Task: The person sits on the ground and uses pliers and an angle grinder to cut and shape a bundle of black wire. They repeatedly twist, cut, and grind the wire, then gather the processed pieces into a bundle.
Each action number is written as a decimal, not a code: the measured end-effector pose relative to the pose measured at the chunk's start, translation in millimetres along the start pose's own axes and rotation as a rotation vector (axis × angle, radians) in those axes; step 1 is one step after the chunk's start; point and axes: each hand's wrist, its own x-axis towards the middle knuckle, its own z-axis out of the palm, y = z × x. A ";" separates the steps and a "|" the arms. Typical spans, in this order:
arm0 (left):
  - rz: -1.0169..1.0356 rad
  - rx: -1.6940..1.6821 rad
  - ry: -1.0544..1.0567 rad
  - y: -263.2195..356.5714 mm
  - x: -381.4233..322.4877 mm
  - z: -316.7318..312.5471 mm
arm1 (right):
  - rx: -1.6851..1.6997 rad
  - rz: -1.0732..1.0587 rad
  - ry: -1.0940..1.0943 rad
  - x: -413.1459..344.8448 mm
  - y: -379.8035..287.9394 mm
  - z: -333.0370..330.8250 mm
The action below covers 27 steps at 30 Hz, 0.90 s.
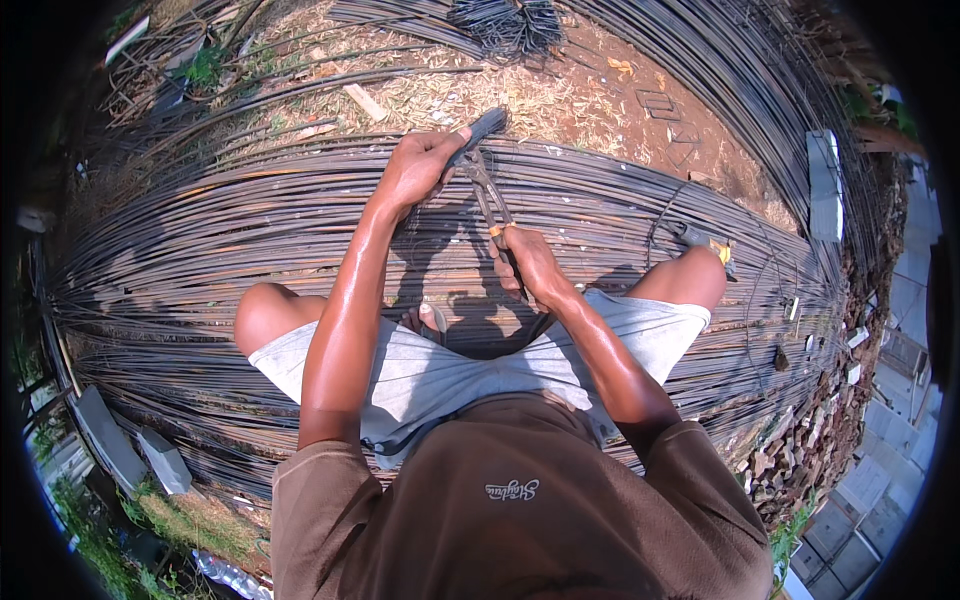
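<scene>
My left hand point(426, 166) is closed around a bundle of thin dark tie wire point(489, 124), its cut ends pointing up and to the right. Long-handled pincers point(489, 191) with dark metal arms and yellow-and-black grips are held in my right hand point(531, 262). Their jaws lie against or just beside the wire bundle, close to my left fingers; whether they bite on a wire cannot be made out. Some loose wire strands hang below my left hand. Beneath both hands spreads a broad layer of long steel reinforcing bars point(300, 199).
A corded power tool, apparently an angle grinder point(701, 238), lies by my right knee. Bent steel pieces point(510, 30) are heaped at the far side. Rectangular wire stirrups point(660, 105) rest on the soil. A pale block point(825, 186) sits at right, with rubble point(799, 454) nearer.
</scene>
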 end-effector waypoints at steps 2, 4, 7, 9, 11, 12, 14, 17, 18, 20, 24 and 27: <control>-0.075 0.027 -0.040 6.7 -6.9 -3.0 | 0.413 0.163 -0.352 -18.1 -20.3 -8.1; -0.063 0.065 -0.057 6.6 -8.8 -4.6 | 0.334 0.116 -0.390 -26.1 -25.9 -11.8; -0.023 0.121 -0.092 8.0 -8.9 -4.9 | 0.406 0.082 -0.241 -26.6 -13.2 -13.9; 0.016 0.110 -0.106 3.1 -8.6 -5.9 | 0.333 0.050 -0.121 -27.1 -5.4 -9.4; -0.018 0.100 -0.097 9.2 -12.6 -4.1 | 0.128 0.003 -0.045 -38.6 -15.8 3.9; -0.020 0.114 -0.111 15.6 -10.6 -0.1 | 0.557 -0.053 -0.145 -12.7 24.2 -4.0; -0.035 0.123 -0.110 16.4 -13.8 -5.0 | 0.897 0.015 -0.608 -20.3 17.4 -0.9; -0.035 0.110 -0.132 20.9 -13.4 -4.7 | 0.949 -0.026 -0.835 -25.7 15.3 -5.9; -0.041 0.101 -0.118 25.1 -16.9 -1.0 | 0.889 -0.039 -0.815 -31.7 8.2 -6.2; -0.044 0.121 -0.148 25.1 -18.4 2.0 | 0.754 -0.036 -0.716 -43.5 -0.6 -11.0; -0.011 0.145 -0.185 26.2 -17.5 10.2 | 0.334 0.018 -0.225 -39.2 -0.5 -10.5; -0.006 0.172 -0.169 27.8 -19.3 14.2 | 0.385 0.024 -0.240 -23.0 12.9 -22.9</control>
